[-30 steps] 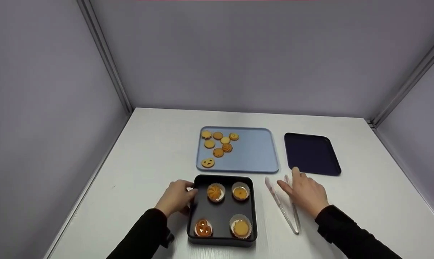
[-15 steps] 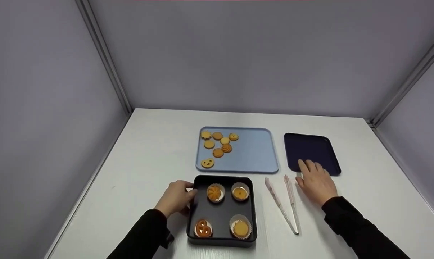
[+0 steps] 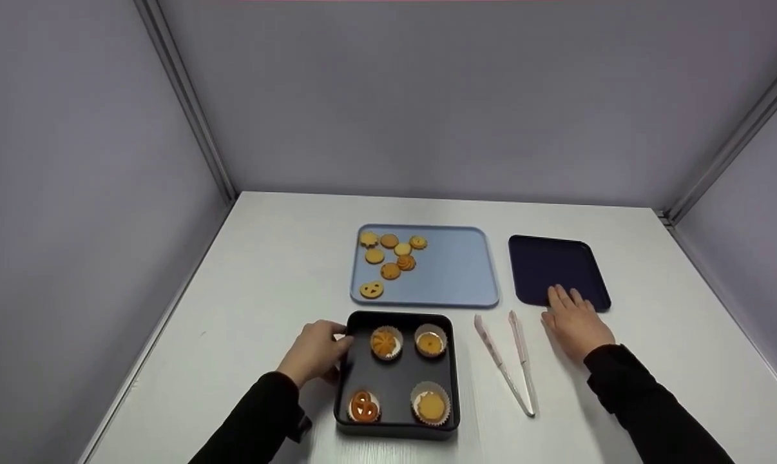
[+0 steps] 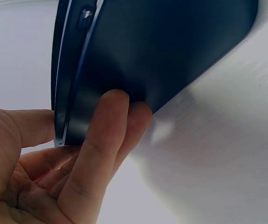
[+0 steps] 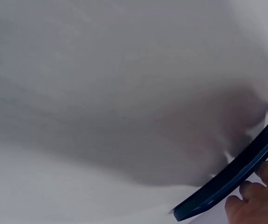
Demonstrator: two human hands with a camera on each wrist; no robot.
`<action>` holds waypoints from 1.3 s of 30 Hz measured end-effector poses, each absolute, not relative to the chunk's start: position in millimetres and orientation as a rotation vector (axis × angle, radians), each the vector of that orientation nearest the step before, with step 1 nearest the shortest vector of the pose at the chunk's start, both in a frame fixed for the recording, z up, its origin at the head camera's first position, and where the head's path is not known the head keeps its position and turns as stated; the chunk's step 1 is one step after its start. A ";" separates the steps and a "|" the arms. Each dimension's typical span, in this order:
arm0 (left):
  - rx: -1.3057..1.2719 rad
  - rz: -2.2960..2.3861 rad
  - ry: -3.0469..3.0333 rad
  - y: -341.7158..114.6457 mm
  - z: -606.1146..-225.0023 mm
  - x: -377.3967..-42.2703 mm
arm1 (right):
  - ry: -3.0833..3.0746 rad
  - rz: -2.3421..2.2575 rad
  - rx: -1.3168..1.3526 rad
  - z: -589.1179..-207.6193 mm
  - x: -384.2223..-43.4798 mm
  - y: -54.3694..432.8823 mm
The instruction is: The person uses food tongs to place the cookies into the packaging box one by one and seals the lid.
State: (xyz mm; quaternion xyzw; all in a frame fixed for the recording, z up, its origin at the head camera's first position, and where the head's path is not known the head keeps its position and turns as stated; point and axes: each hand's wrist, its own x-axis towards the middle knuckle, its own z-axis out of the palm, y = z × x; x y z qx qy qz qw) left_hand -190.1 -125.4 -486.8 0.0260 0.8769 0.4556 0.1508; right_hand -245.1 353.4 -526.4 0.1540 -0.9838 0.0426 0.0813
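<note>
While the left hand pinches a deep black rectangular tray well in from the left edge of the white counter, the right hand lays straight fingers over the near rim of a flat navy tray toward the far right corner. Plain grey panels and metal posts stand beyond.

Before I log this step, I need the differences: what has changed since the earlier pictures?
The right hand has moved rightward from over the tongs to the near edge of the dark tray. The left hand still holds the black pan by its side; the tongs, blue tray and cookies stayed put.
</note>
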 end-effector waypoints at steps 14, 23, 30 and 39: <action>0.099 1.338 2.505 -126.5 -484.7 -191.4 | -2.856 0.059 0.566 -524.3 -245.5 354.9; 0.105 1.335 2.507 -126.4 -485.7 -190.8 | -2.758 -0.036 0.597 -525.9 -245.2 355.5; 0.119 1.331 2.514 -125.6 -486.7 -190.3 | -2.618 -0.177 0.693 -527.2 -242.7 359.2; 0.107 1.304 2.534 -126.9 -487.1 -191.0 | -2.407 -0.184 0.709 -499.4 -247.9 357.3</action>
